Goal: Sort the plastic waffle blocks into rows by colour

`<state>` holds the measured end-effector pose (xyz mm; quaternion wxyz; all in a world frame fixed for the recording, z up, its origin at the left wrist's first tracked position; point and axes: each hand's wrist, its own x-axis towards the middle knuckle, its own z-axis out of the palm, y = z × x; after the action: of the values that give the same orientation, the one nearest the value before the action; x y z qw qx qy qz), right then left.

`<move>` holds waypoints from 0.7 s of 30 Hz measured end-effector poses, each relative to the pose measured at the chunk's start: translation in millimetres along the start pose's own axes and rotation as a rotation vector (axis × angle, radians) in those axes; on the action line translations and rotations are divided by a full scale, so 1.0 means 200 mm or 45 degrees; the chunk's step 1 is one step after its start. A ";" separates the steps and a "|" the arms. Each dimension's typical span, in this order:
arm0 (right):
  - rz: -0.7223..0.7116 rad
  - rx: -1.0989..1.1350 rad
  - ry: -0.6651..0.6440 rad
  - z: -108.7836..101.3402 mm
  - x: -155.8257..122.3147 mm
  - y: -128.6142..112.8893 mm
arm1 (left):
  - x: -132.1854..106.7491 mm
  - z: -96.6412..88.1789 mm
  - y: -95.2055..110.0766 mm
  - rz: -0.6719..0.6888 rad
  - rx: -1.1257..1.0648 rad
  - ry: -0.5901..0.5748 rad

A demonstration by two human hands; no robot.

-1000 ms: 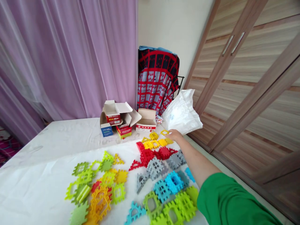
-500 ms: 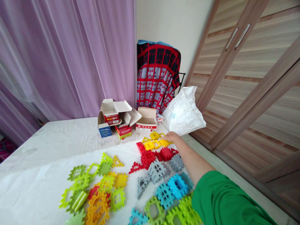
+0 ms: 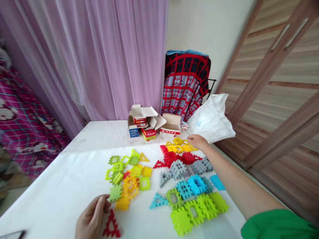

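Over the far right edge of the yellow interlocking building pieces (image 3: 178,148) is my right hand (image 3: 198,142), its fingertips touching or just above them. What lies under its fingers is hidden. My left hand (image 3: 92,217) is low at the front left, fingers curled in and thumb close against them. Beside its fingertips lies a light green square piece (image 3: 115,193); a red triangular piece (image 3: 111,225) is just right of the hand. A mixed heap of green, yellow and orange pieces (image 3: 131,186) spreads beyond it.
On the right are groups of red (image 3: 171,158), grey (image 3: 178,169), blue (image 3: 196,184) and lime green pieces (image 3: 194,212). Open cardboard boxes (image 3: 169,125) and a white plastic bag (image 3: 211,118) stand at the back. A dark-edged object (image 3: 15,235) shows at the lower left corner.
The view has swung left and takes in more of the table. My left hand has come into view at the front. My right hand stays by the yellow pieces.
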<state>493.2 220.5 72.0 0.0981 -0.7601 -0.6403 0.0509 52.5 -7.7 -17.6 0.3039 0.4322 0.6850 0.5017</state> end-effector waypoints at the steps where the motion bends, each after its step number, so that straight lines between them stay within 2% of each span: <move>1: -0.056 0.005 -0.015 0.00 -0.04 -0.06 | 0.00 0.00 0.02 0.029 -0.015 0.030; 2: -0.110 0.012 -0.020 0.01 -0.09 -0.12 | 0.00 0.00 0.04 0.048 -0.040 0.065; 6: -0.357 0.047 0.000 0.06 -0.34 -0.39 | 0.00 0.02 0.04 0.048 -0.097 0.050; 9: -0.531 0.066 0.005 0.12 -0.52 -0.59 | 0.02 0.03 0.01 0.025 -0.131 0.078; 12: -0.655 0.063 -0.039 0.20 -0.65 -0.75 | 0.08 0.06 0.01 0.030 -0.159 0.088; 15: -0.656 0.013 -0.090 0.27 -0.68 -0.84 | 0.13 0.07 0.02 0.038 -0.196 0.133; 21: -0.488 -0.086 -0.188 0.36 -0.55 -0.95 | 0.18 0.08 0.00 0.044 -0.266 0.125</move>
<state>276.5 148.1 36.4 0.0332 -0.6215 -0.7800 0.0655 49.8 30.9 -21.8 0.3047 0.3849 0.6353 0.5962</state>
